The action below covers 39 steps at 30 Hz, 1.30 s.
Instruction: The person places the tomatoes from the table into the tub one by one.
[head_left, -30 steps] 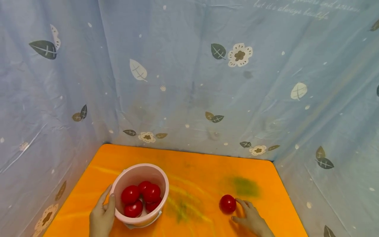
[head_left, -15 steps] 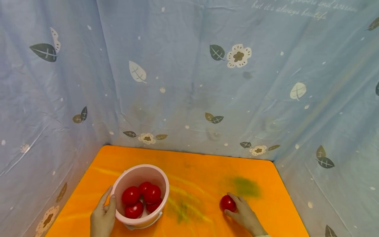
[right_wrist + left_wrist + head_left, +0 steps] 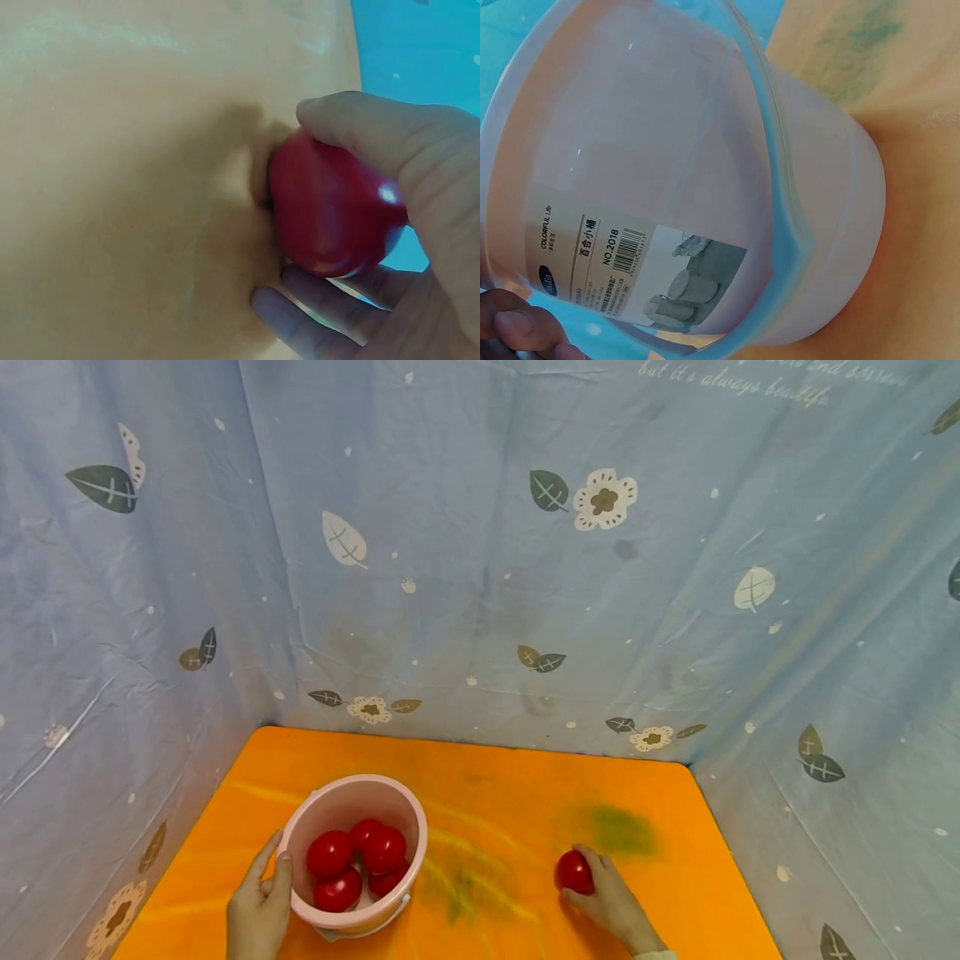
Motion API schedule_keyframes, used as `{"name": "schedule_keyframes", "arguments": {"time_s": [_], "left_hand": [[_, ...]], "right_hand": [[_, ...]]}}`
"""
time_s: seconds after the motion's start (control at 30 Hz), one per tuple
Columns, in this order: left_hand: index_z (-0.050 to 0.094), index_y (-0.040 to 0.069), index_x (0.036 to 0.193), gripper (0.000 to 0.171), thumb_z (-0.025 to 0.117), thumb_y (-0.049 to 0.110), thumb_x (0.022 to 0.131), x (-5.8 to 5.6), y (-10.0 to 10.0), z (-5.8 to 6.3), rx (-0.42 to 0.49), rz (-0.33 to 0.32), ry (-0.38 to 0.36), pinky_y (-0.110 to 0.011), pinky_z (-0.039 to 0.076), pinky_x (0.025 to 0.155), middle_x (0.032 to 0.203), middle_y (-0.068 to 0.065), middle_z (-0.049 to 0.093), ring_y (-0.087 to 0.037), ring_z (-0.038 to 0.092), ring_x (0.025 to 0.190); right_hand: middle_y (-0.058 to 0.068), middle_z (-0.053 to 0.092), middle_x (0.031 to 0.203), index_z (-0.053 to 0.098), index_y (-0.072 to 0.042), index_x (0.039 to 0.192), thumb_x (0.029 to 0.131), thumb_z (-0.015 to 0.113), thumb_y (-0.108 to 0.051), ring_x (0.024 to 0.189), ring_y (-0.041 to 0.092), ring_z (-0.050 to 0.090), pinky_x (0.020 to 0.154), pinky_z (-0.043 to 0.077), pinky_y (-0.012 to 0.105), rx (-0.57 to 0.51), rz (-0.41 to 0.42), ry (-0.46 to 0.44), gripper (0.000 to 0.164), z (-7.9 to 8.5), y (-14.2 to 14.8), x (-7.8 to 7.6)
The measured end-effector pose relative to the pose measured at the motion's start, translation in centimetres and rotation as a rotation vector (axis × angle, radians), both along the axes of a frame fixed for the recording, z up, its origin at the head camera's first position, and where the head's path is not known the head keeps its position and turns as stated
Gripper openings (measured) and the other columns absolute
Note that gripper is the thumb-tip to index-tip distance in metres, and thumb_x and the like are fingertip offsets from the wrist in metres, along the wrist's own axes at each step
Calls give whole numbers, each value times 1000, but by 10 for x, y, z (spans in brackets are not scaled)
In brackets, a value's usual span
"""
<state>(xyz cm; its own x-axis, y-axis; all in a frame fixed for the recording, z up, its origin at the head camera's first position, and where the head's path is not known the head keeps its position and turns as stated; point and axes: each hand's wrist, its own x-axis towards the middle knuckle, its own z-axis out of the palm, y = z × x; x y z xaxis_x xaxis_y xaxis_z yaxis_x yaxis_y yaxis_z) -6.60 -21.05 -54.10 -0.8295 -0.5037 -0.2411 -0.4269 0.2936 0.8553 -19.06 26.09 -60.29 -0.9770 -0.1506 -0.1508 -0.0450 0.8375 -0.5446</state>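
A pale pink bucket [image 3: 417, 827] stands on the left of the orange table, with several shiny red apples [image 3: 330, 854] inside. My left hand [image 3: 258, 906] holds its rim from the left side. The left wrist view shows the label on the bucket's wall [image 3: 652, 112], its bluish-looking handle [image 3: 784, 195] hanging down, and curled fingertips [image 3: 521, 326] by the rim. To the right, my right hand [image 3: 613, 902] grips a single red apple [image 3: 573, 872]. Thumb and fingers lie on opposite sides of that apple [image 3: 330, 210] in the right wrist view; it sits at the table surface.
The orange tabletop [image 3: 480, 785] has green and yellow smudges. Light blue curtains [image 3: 450, 568] printed with leaves and flowers enclose the table at the back and both sides.
My right hand has moved left onto the lone apple and closed its fingers round it; the apple has shifted very slightly left. My left hand and the bucket stay in place.
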Motion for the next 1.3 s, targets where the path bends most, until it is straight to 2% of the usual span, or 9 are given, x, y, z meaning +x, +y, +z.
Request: {"name": "schedule_keyframes", "arguments": {"time_s": [0.37, 0.6, 0.7, 0.73, 0.83, 0.93, 0.97, 1.17, 1.3], "left_hand": [[21, 20, 154, 74, 25, 65, 95, 1, 1, 2, 17, -3, 0, -25, 49, 64, 115, -30, 64, -21, 62, 78], [19, 20, 155, 78, 24, 68, 93, 2, 2, 0, 36, 0, -14, -27, 52, 65, 113, -30, 63, -21, 61, 77], [18, 20, 155, 78, 24, 68, 93, 4, 2, 0, 43, -4, -17, -25, 51, 64, 113, -30, 63, -21, 60, 77], [18, 20, 155, 77, 24, 68, 93, 4, 2, 0, 40, -2, -15, -25, 50, 63, 113, -29, 63, -21, 60, 77], [32, 20, 151, 66, 32, 59, 97, 5, 6, 0, -26, 66, 64, -21, 44, 57, 83, -18, 70, -15, 56, 64], [41, 22, 147, 57, 38, 52, 99, 5, 8, 0, -72, 121, 109, -24, 37, 51, 62, -7, 63, -13, 48, 53], [41, 22, 147, 57, 38, 52, 99, 5, 8, 0, -77, 124, 112, -24, 37, 51, 62, -5, 63, -13, 48, 52], [17, 20, 155, 77, 24, 67, 94, 7, 2, 1, 36, -14, -12, -25, 48, 61, 98, -21, 68, -22, 60, 75], [17, 20, 155, 76, 24, 66, 94, 6, 2, 0, 40, -17, -10, -26, 48, 62, 96, -20, 69, -22, 60, 75]], "right_hand": [[21, 53, 122, 46, -11, 137, 75, 82, -33, 106, 37, 58, 78, 54, 53, -84, -15, -6, 75, 1, -2, 0], [20, 51, 128, 45, -8, 138, 78, 79, -29, 108, 35, 58, 83, 53, 52, -114, -8, 44, 72, 24, -4, -9], [21, 51, 126, 45, -6, 138, 79, 79, -25, 109, 37, 58, 86, 52, 53, -119, 12, 126, 71, 37, -6, -18], [21, 51, 127, 44, -5, 138, 79, 79, -23, 110, 38, 57, 87, 52, 53, -126, 20, 151, 71, 42, -8, -21], [23, 50, 127, 44, -4, 138, 79, 79, -21, 111, 40, 56, 87, 52, 54, -128, 62, 234, 70, 61, -14, -32], [23, 48, 130, 41, -6, 140, 81, 78, -24, 113, 39, 56, 88, 52, 53, -130, 102, 263, 71, 87, -26, -44], [22, 48, 131, 41, -8, 140, 81, 77, -25, 113, 39, 56, 89, 51, 53, -134, 117, 268, 72, 95, -29, -48], [12, 45, 137, 38, -17, 142, 83, 75, -34, 113, 31, 57, 89, 53, 47, -149, 215, 316, 71, 144, -61, -66], [11, 42, 144, 38, -21, 143, 83, 74, -36, 119, 31, 55, 91, 52, 46, -152, 295, 372, 72, 176, -92, -75]]}}
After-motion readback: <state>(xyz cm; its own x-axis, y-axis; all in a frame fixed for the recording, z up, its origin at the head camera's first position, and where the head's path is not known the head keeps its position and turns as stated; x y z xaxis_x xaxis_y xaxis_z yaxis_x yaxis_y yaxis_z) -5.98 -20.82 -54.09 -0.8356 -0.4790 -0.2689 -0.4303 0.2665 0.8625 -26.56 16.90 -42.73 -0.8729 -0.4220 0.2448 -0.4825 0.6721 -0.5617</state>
